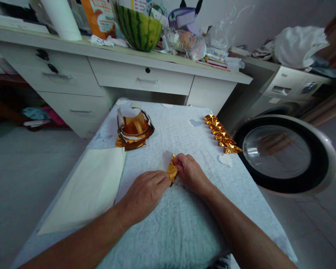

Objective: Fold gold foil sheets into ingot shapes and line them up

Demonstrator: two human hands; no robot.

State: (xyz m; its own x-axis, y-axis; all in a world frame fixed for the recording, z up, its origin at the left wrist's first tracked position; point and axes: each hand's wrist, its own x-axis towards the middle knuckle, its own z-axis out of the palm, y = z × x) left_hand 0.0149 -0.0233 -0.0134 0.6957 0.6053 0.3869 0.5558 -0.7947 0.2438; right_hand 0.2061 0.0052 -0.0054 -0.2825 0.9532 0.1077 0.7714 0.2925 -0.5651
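A small piece of gold foil paper [172, 170], with a whitish part at its upper left, is held between my two hands over the middle of the cloth-covered table. My left hand [147, 190] grips its lower left side with closed fingers. On the upper right side, my right hand [190, 171] pinches the foil between thumb and fingers. A curled stack of gold foil sheets [136, 127] lies at the back left. Folded gold foil pieces [220, 133] form a diagonal row at the right edge.
Pale paper sheets [89, 183] cover the table's left side. Beyond stands a white desk [142, 76] holding a cut watermelon [140, 30], a paper roll [62, 20] and plastic bags. At the right, a washing machine's round door [284, 153] hangs open close to the table edge.
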